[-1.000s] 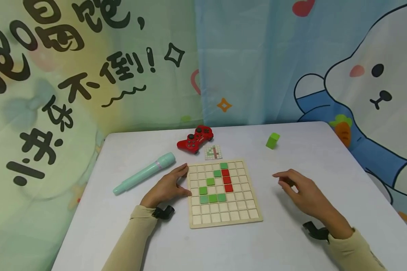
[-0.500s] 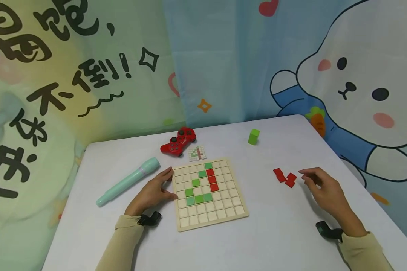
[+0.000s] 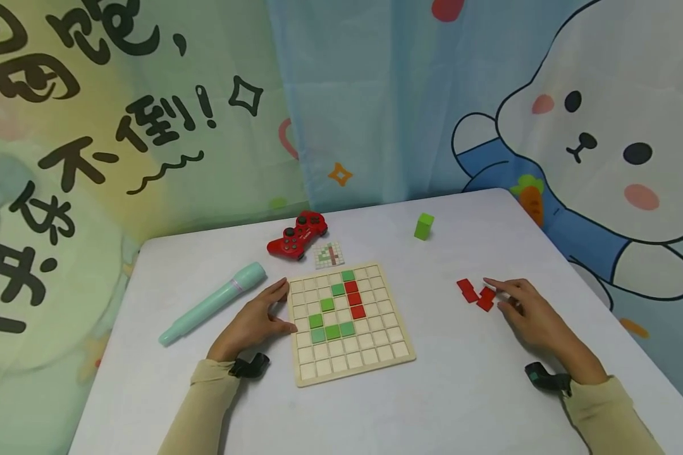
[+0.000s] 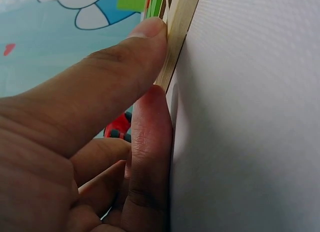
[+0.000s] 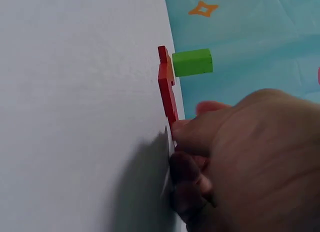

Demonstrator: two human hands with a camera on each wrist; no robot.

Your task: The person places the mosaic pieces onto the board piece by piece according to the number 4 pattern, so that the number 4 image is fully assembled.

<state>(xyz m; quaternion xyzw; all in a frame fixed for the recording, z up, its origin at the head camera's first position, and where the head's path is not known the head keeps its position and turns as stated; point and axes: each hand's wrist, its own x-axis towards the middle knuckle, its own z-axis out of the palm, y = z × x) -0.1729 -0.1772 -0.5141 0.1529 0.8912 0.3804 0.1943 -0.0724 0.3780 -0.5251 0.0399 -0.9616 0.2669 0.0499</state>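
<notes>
Reaching for the loose red tiles [image 3: 477,295] is where I'm at right now, so I'd call this the pick-up step for the next piece. My right hand [image 3: 532,313] sits just beside them on the table [image 3: 461,392], index finger stretched out and touching the nearest tile, the other fingers loosely curled with nothing gripped as far as I can tell. From the right wrist view the fingers [image 5: 187,132] are right up against the tile's edge.

My left hand [image 3: 256,319] lies flat against the left edge of the wooden grid board [image 3: 347,322], fingers straight, thumb pressing the rim to steady it.

Next move, I reckon: pinch one tile off the little cluster without scattering the others, then carry it over to the board.

The tiles are small flat red squares, three or so, lying touching each other well to the right of the board. On the board itself a green and red pattern partly fills the middle cells.
</notes>
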